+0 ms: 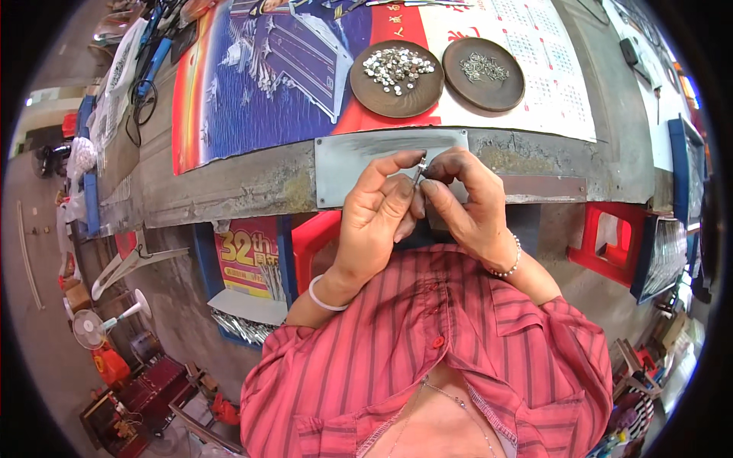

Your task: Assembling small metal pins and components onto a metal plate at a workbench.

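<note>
Both hands meet in front of my chest, at the near edge of the table. A small, slim silvery metal piece (419, 169) is pinched between the fingertips; its exact kind is too small to tell. My left hand (374, 210) is closed on it from the left, thumb and forefinger pressed together. From the right, my right hand (472, 202) pinches its upper end, with darkened fingertips. Beyond them stands a round brown dish (372, 98) of small shiny discs (397, 67). Right of it, a second brown dish (500, 98) holds many tiny metal pins (482, 67).
A printed poster (282, 126) covers much of the table. Along the near edge a grey metal plate (340, 168) is fastened. Blue trays (663, 259) of metal strips and a red stool (603, 244) stand below. A white fan (88, 327) is at the left.
</note>
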`<state>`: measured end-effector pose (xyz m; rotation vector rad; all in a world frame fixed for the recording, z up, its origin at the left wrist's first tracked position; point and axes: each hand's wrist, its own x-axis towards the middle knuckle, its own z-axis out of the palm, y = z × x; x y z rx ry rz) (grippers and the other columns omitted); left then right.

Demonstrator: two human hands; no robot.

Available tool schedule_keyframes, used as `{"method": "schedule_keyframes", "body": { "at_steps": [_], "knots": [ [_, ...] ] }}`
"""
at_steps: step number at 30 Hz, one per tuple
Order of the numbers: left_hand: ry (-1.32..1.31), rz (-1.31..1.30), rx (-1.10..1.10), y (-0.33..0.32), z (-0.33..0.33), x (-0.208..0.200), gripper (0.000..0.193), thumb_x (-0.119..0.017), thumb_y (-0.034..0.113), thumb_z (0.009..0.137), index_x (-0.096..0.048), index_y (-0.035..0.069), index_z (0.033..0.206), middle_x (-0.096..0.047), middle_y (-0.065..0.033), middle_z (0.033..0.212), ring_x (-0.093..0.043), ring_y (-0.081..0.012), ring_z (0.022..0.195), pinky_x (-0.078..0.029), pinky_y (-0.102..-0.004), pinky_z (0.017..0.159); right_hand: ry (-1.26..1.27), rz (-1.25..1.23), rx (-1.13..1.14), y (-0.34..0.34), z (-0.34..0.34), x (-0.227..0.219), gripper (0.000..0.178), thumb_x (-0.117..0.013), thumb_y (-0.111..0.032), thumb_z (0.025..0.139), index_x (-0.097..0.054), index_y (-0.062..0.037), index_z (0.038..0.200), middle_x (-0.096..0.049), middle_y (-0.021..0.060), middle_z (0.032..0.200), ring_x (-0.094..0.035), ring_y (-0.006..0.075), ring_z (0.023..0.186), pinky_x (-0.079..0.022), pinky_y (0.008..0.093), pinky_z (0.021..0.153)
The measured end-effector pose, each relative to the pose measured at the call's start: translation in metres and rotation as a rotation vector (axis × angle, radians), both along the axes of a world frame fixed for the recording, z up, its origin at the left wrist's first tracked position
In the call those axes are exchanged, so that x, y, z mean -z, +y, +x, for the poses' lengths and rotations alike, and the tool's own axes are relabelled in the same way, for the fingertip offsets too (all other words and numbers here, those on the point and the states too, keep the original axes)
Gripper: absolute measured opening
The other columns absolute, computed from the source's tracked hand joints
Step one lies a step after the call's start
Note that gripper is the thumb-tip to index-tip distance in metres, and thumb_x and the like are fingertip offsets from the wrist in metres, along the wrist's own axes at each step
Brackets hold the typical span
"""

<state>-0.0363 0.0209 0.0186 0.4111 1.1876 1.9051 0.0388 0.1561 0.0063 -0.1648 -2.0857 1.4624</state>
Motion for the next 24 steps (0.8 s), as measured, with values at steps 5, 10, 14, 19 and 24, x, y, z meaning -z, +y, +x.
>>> {"method": "schedule_keyframes", "body": {
  "at_steps": [5,10,14,19,24],
  "knots": [
    [-0.021,0.009,-0.051,0.004,0.013,0.006,0.030,-0.046,0.014,0.098,-0.045,0.005,0.126,-0.051,0.0017,0.072,-0.036,-0.0007,0.053,-0.028,-0.0151,0.047,0.052,0.123,0.058,-0.002,-0.003,-0.002,0.013,-0.065,-0.003,0.078,-0.055,0.0006,0.085,-0.055,0.0115,0.075,-0.055,0.0245,0.063,-0.044,0.0319,0.056],
    [0.083,0.016,-0.226,0.006,0.032,0.013,0.028,-0.044,0.007,0.097,-0.045,0.001,0.125,-0.058,-0.0017,0.096,-0.052,-0.0035,0.082,-0.044,-0.0183,0.073,-0.088,0.319,0.144,-0.017,-0.003,0.004,0.008,-0.056,-0.005,0.082,-0.050,-0.0004,0.086,-0.053,0.0169,0.078,-0.054,0.0359,0.068,-0.044,0.0408,0.060],
    [0.262,0.070,-0.271,0.013,0.042,0.018,0.027,-0.043,0.003,0.096,-0.046,0.001,0.122,-0.059,-0.0008,0.098,-0.053,-0.0044,0.081,-0.044,-0.0189,0.069,-0.250,0.088,0.251,-0.011,0.016,0.010,0.021,-0.048,-0.010,0.089,-0.056,0.0053,0.101,-0.063,0.0161,0.092,-0.060,0.0243,0.079,-0.046,0.0328,0.072],
    [0.459,0.179,-0.390,0.010,0.044,0.009,0.031,-0.039,-0.005,0.091,-0.049,0.000,0.120,-0.064,-0.0104,0.098,-0.060,-0.0107,0.091,-0.047,-0.0242,0.078,0.074,0.115,0.184,-0.016,0.002,0.009,0.030,-0.045,-0.020,0.095,-0.052,0.0053,0.082,-0.055,0.0110,0.072,-0.052,0.0198,0.064,-0.042,0.0293,0.061],
    [0.462,0.172,-0.502,0.002,0.047,0.014,0.025,-0.043,-0.001,0.093,-0.050,0.000,0.117,-0.063,-0.0118,0.100,-0.062,-0.0181,0.096,-0.046,-0.0271,0.083,-0.092,0.176,0.260,-0.023,0.006,0.018,0.033,-0.039,-0.021,0.098,-0.054,0.0073,0.090,-0.062,0.0140,0.084,-0.059,0.0226,0.074,-0.047,0.0323,0.069]
  ]
}}
